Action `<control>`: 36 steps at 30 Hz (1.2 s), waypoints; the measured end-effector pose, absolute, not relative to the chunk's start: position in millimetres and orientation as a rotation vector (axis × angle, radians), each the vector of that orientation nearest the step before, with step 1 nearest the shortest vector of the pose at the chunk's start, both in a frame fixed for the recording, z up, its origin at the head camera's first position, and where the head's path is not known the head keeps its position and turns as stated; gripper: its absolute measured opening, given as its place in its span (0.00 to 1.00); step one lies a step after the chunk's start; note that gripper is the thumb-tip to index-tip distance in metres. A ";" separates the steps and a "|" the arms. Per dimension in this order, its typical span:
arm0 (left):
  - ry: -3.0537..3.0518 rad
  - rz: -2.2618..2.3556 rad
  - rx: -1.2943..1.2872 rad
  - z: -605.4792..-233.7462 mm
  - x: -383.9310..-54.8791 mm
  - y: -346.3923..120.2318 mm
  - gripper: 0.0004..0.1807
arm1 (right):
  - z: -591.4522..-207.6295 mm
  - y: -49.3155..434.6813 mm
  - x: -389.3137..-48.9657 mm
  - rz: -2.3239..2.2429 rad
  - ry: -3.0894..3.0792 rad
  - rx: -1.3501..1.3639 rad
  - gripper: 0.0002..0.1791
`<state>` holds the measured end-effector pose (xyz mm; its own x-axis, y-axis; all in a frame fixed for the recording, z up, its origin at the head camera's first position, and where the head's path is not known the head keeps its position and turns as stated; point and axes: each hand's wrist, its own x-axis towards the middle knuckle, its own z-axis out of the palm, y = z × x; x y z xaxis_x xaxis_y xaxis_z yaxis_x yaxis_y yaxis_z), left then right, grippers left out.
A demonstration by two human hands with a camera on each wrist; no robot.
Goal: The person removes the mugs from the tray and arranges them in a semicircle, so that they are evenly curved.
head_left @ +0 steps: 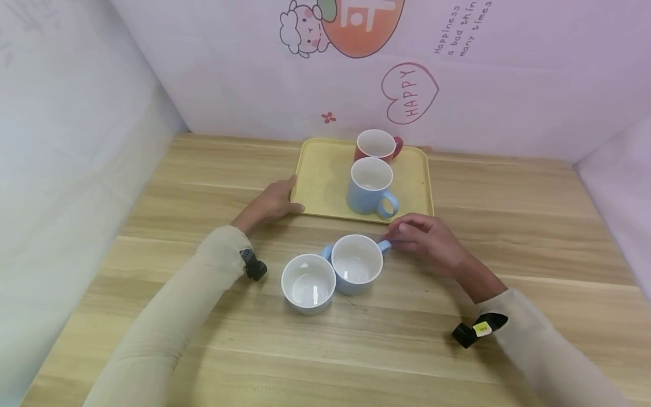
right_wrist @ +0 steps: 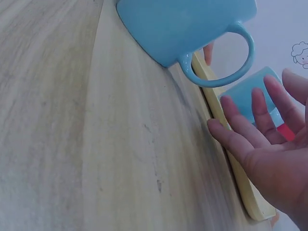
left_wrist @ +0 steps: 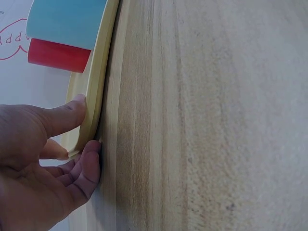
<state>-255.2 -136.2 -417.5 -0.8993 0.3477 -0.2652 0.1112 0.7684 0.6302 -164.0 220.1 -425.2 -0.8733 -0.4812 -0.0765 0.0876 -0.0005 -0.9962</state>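
My left hand (head_left: 272, 199) holds the left end of a yellow tray (head_left: 319, 176). In the left wrist view its thumb lies on the tray's rim (left_wrist: 97, 82), with the other fingers around the outer edge. On the tray stand a red mug (head_left: 362, 154) and, in front of it, a light blue mug (head_left: 362, 199). My right hand (head_left: 432, 242) hovers by the tray's front right edge, fingers spread and holding nothing. Just left of it is the handle (right_wrist: 250, 53) of a second light blue mug (head_left: 351, 285), with a gap between in the right wrist view.
Another light blue mug (head_left: 308, 308) stands upright on the wooden table (head_left: 325, 362), beside the second one and in front of the tray. A printed white cloth (head_left: 244, 73) hangs behind the tray, and pale cloth (head_left: 76, 141) closes the left side.
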 end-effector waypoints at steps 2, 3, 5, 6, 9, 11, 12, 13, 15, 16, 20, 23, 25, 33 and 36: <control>2.599 0.889 0.355 -417.7 -255.0 -136.4 0.49 | -424.2 218.6 -163.4 -1.973 1.880 -0.393 0.19; 2.602 0.887 0.356 -417.8 -255.0 -136.5 0.49 | -423.4 217.6 -163.0 -1.997 1.886 -0.382 0.19; 2.601 0.887 0.355 -417.9 -254.8 -136.6 0.50 | -421.6 215.4 -162.0 -2.047 1.909 -0.345 0.19; 2.602 0.886 0.354 -417.9 -254.8 -136.6 0.50 | -420.6 214.4 -161.7 -2.063 1.933 -0.324 0.19; 2.603 0.882 0.352 -417.9 -254.9 -136.7 0.50 | -416.5 211.2 -161.0 -2.113 2.009 -0.229 0.18; 2.604 0.877 0.351 -417.8 -254.9 -136.8 0.50 | -414.0 209.4 -161.1 -2.155 2.034 -0.172 0.18; 2.604 0.877 0.350 -417.9 -255.0 -136.8 0.50 | -412.6 208.2 -161.2 -2.184 2.034 -0.147 0.18; 2.603 0.876 0.351 -417.8 -255.0 -136.8 0.50 | -411.4 207.0 -161.2 -2.213 2.031 -0.123 0.18; 2.603 0.877 0.347 -417.9 -255.0 -137.0 0.50 | -409.6 205.0 -161.5 -2.258 2.026 -0.077 0.17; 2.603 0.876 0.348 -418.0 -255.1 -137.1 0.50 | -408.8 203.9 -161.6 -2.279 2.016 -0.058 0.17; 2.604 0.883 0.349 -418.4 -255.0 -137.7 0.50 | -406.6 199.3 -162.6 -2.301 2.029 0.026 0.21; 2.602 0.891 0.345 -417.4 -254.6 -137.8 0.50 | -405.9 195.0 -163.9 -2.282 2.073 0.059 0.24; 2.601 0.889 0.344 -417.0 -255.0 -137.8 0.50 | -405.4 192.3 -164.8 -2.264 2.103 0.075 0.22; 2.599 0.877 0.365 -418.1 -256.6 -137.4 0.50 | -402.5 182.4 -168.0 -2.275 2.100 0.128 0.20; 2.598 0.882 0.367 -417.4 -256.4 -137.2 0.50 | -402.7 179.7 -169.2 -2.256 2.117 0.141 0.19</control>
